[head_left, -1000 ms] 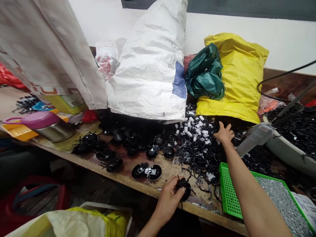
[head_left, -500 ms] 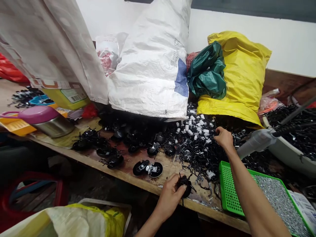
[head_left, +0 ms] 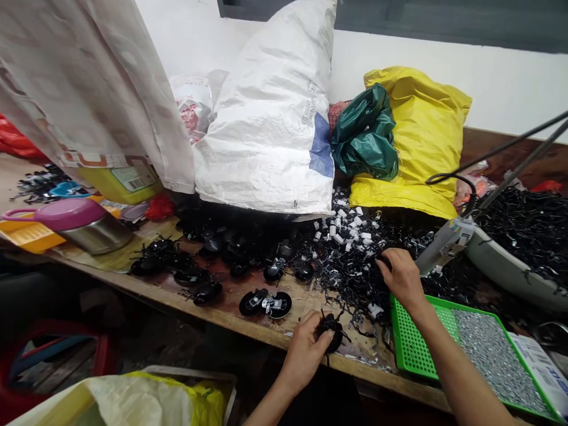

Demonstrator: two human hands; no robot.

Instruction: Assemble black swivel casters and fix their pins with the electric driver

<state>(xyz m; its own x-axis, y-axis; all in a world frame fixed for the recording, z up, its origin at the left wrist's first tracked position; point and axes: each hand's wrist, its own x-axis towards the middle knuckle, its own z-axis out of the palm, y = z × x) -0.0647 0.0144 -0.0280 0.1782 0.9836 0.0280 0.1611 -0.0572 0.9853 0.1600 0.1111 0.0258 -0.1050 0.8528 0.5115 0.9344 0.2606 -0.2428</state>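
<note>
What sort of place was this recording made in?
Probably a small parts-assembly workshop: a wooden bench heaped with black plastic parts, a green plastic tray of small silver metal pieces, and a large woven sack behind.

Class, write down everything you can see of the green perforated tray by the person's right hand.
The green tray is shallow and rectangular, of what looks like bright green plastic, with rows of small holes. It lies at the front right of the wooden bench. Small silvery metal pieces cover most of it, leaving the left end bare. Tangled black strands reach its left end. The right hand is just above its back edge, and the right forearm passes over it.
</note>
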